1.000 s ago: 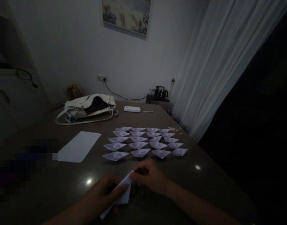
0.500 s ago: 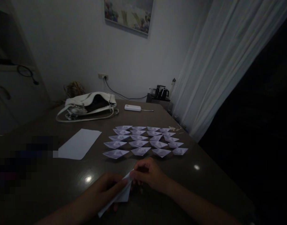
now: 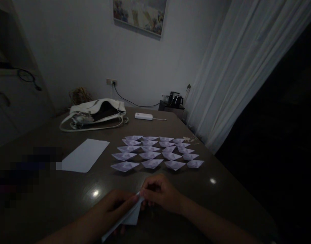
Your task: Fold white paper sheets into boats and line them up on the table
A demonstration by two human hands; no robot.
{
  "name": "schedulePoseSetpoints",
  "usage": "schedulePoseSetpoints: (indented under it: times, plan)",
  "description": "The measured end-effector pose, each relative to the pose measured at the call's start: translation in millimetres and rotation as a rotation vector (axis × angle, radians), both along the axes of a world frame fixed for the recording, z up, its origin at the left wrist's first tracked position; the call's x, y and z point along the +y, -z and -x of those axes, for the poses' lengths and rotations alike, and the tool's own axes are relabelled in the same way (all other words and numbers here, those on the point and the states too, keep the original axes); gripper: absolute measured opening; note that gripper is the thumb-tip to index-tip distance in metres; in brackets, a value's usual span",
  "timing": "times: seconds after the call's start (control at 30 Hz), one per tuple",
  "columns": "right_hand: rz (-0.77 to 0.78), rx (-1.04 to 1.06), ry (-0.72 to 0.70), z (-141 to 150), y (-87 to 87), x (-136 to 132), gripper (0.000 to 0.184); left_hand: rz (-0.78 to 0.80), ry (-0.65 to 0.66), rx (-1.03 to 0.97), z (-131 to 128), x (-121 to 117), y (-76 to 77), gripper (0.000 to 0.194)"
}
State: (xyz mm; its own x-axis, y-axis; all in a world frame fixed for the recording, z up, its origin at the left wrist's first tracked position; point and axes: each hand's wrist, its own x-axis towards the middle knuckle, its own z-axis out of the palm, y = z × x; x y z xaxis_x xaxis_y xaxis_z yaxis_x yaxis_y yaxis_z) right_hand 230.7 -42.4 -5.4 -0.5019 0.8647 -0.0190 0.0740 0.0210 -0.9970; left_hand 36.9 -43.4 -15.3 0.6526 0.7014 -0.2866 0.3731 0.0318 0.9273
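Between my hands is a partly folded sheet of white paper point(image 3: 132, 217), tilted down toward the lower left. My left hand point(image 3: 117, 206) grips it along its long folded edge, thumb on top and some fingertips showing underneath. At the upper corner, my right hand point(image 3: 160, 193) pinches the paper between thumb and curled fingers. Just beyond my hands, several folded paper boats point(image 3: 152, 164) stand in rows on the dark table point(image 3: 196, 203). A stack or sheet of flat white paper point(image 3: 85, 156) lies to their left.
A white handbag point(image 3: 96, 113) with straps sits at the table's back left. Near the far edge lies a white device with a short cord point(image 3: 143, 116). Small scraps point(image 3: 189, 139) lie by the right edge. A dark kettle point(image 3: 177, 99) stands beyond, beside the white curtain point(image 3: 216, 78).
Both hands and the folded paper have shifted slightly down and toward me. The grip on the paper stays the same, and the boats have not moved.
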Motion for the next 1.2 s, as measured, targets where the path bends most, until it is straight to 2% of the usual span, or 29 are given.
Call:
schedulePoseSetpoints:
  times: [0.17, 0.4, 0.67, 0.9, 1.03, 1.2]
  plan:
    - [-0.030, -0.001, 0.011, 0.1, 3.1, 0.3, 0.046, 0.016, -0.002, -0.017, -0.4, 2.0, -0.1, 0.067]
    - [-0.054, -0.017, -0.003, -2.0, 4.2, 0.4, 0.043, -0.008, -0.034, -0.004, 1.2, 1.5, 10.1, 0.067]
    - [-0.082, -0.028, 0.003, -2.8, 5.5, 0.1, 0.039, 0.014, -0.004, -0.010, -0.4, 1.3, 0.0, 0.068]
    - [-0.171, -0.053, 0.005, -3.1, 8.1, 0.2, 0.034, 0.037, -0.054, 0.017, 2.9, 0.4, 8.7, 0.069]
    - [-0.201, -0.069, -0.023, -3.9, 4.4, -2.2, 0.030, 0.071, -0.019, 0.003, 4.8, -2.5, 3.2, 0.066]
    - [-0.267, -0.065, -0.032, 0.2, -3.1, -11.7, 0.027, -0.011, 0.075, 0.008, 6.8, -7.4, -11.1, 0.062]
